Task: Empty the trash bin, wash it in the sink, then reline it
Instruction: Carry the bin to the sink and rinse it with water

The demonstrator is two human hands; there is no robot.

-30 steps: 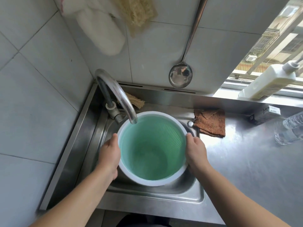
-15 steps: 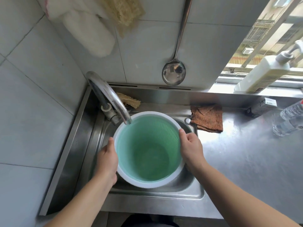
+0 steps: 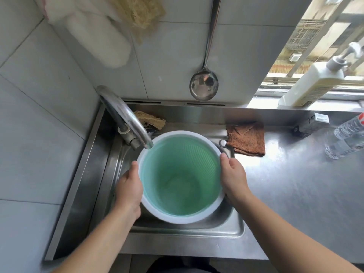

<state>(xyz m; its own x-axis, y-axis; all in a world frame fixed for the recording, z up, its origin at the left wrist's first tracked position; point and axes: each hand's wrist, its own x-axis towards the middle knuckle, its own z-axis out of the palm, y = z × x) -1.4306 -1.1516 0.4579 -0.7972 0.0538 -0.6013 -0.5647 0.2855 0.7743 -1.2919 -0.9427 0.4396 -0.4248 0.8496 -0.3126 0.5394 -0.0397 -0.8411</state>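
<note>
The left hand point(image 3: 129, 189) and right hand point(image 3: 233, 177) each clasp an opposite side of the trash bin point(image 3: 180, 176), fingers curled round its white rim. The green bin sits upright in the steel sink point(image 3: 189, 227), its far rim just under the faucet point(image 3: 126, 117). A brown cloth point(image 3: 247, 137) lies on the desk point(image 3: 295, 190) beside the sink.

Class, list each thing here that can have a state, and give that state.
trash bin: upright in sink, unlined, empty.
faucet: spout over bin rim; flow not discernible.
left hand: grips bin.
right hand: grips bin.
ladle: hanging.
brown cloth: folded on counter.
</note>
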